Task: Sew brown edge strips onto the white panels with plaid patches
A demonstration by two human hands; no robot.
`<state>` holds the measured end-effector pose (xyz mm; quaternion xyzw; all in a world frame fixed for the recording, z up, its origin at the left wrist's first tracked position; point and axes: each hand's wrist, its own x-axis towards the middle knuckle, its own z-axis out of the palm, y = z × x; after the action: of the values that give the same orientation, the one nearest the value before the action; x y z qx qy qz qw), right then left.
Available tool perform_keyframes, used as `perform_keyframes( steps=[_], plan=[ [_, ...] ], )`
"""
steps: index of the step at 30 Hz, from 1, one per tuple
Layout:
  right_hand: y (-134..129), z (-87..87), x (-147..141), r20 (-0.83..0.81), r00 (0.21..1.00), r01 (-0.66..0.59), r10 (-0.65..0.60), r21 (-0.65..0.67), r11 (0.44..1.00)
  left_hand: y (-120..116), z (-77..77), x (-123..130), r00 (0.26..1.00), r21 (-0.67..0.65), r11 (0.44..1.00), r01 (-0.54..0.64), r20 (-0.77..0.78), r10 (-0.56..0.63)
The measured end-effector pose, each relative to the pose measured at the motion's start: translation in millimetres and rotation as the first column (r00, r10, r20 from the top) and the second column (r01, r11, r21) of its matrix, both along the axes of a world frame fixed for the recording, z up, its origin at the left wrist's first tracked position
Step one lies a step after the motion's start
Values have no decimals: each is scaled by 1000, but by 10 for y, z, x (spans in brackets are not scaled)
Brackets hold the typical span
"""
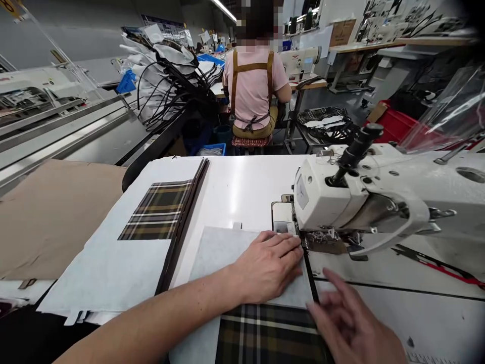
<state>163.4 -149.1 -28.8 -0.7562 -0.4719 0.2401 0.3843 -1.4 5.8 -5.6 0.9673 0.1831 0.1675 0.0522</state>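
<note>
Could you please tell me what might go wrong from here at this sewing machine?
The left hand lies flat on the pale fabric panel, its fingertips close to the presser foot, so a finger could stray toward the needle if the machine runs. The narrow dark strip along the panel's edge isn't held by the right hand, which hovers just off it, so the strip might drift out of line.
</note>
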Motion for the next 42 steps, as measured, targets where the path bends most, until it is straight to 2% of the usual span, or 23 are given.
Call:
perform_keyframes(
  steps=[4,7,10,13,17,20,25,30,34,38,42],
  plan=[
    [281,53,131,91,995,-46,45,13,999,-94,15,-10,998,-13,999,-39,-44,38],
    [269,14,149,58,996,-72,75,-48,996,-199,53,1,995,-2,999,-45,-85,45],
    [244,-14,154,104,994,-39,44,-54,998,-255,82,34,992,5,999,-50,-120,50],
    [261,-22,172,166,986,-19,20,-9,1000,-279,91,53,990,11,997,-80,-119,80],
    [291,17,135,230,968,-113,97,60,992,-302,115,24,982,9,994,-107,-155,107],
    [329,69,33,375,921,-170,100,160,972,-266,152,-9,975,20,992,-124,-181,125],
    [381,121,-37,481,871,-207,97,181,962,-181,174,-11,972,8,993,-114,-205,113],
    [311,103,43,400,912,-174,88,182,968,-175,131,11,989,26,997,-76,-122,78],
    [269,56,125,254,963,-108,88,67,992,-153,100,53,997,18,1000,-18,-73,19],
    [346,62,148,172,985,-3,2,4,1000,-128,46,57,999,11,1000,-4,-52,5],
    [447,94,107,153,987,43,-44,8,999,-127,3,31,1000,86,996,9,-25,-7]
  ],
)
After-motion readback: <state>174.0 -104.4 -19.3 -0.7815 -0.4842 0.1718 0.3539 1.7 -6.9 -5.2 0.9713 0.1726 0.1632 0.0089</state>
